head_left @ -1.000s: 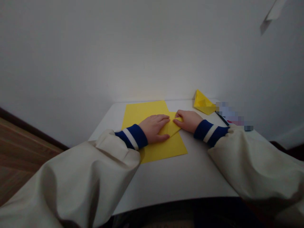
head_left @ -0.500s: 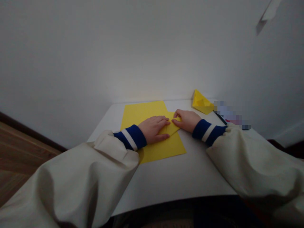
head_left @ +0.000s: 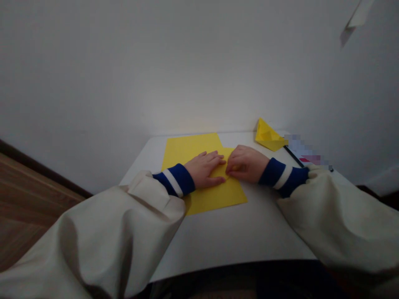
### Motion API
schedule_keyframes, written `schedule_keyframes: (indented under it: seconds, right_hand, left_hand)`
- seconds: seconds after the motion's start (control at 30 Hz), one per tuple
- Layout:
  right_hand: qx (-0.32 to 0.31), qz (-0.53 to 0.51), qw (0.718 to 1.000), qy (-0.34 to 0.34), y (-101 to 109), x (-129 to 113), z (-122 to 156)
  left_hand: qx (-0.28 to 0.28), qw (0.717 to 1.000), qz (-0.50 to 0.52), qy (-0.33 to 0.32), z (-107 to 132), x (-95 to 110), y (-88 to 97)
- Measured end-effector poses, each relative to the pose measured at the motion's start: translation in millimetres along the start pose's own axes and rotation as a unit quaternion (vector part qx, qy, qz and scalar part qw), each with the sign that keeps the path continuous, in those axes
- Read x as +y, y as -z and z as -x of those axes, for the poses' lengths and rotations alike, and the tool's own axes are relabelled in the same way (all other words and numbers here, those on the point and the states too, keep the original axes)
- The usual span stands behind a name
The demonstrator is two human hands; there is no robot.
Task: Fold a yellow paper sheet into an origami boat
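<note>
A folded piece of yellow paper [head_left: 221,170] lies on top of a larger yellow sheet [head_left: 215,202], partly under my hands. My left hand [head_left: 204,169] rests flat on it, thumb and fingers spread, pressing on its left part. At its right side, my right hand [head_left: 247,163] is closed in a pinch on the edge of the folded paper. Most of that edge is hidden behind the fingers. Beyond the right hand, at the back of the table, stands a folded yellow paper boat [head_left: 269,139].
The white table [head_left: 240,236] stands against a pale wall [head_left: 199,66]. To the right of the paper boat lies a dark-edged flat object, partly blurred out. Wooden furniture [head_left: 34,207] is at the left. A white piece [head_left: 360,14] sticks out from the wall at upper right.
My right hand has brought the lifted right-hand flap of the folded paper down and now pinches lower, nearer me. My left hand stays flat in place. The view has shifted slightly.
</note>
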State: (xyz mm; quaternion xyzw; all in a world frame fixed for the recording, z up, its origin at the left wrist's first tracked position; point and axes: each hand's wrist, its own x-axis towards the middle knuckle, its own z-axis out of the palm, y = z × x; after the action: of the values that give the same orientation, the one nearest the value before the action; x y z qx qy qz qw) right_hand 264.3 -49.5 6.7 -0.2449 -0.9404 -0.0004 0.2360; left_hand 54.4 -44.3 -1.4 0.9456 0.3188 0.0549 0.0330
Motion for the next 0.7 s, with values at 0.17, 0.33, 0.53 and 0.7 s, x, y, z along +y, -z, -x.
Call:
schedule_keyframes:
  seconds: [0.17, 0.33, 0.53, 0.7]
  right_hand:
    - [-0.034, -0.041, 0.996, 0.071, 2, -7, -3]
    - [-0.059, -0.010, 0.995, 0.073, 5, -11, -4]
    - [-0.113, 0.019, 0.991, 0.064, 12, -11, -4]
    - [-0.146, 0.020, 0.988, 0.036, 14, -1, 0]
  left_hand:
    - [0.007, 1.000, -0.004, -0.004, -1, -2, -0.6]
    - [0.011, 1.000, -0.009, -0.011, -2, -2, 1.8]
    - [0.009, 1.000, 0.003, -0.009, -1, -6, -1.2]
    - [0.002, 1.000, 0.013, -0.001, 2, -9, -3.0]
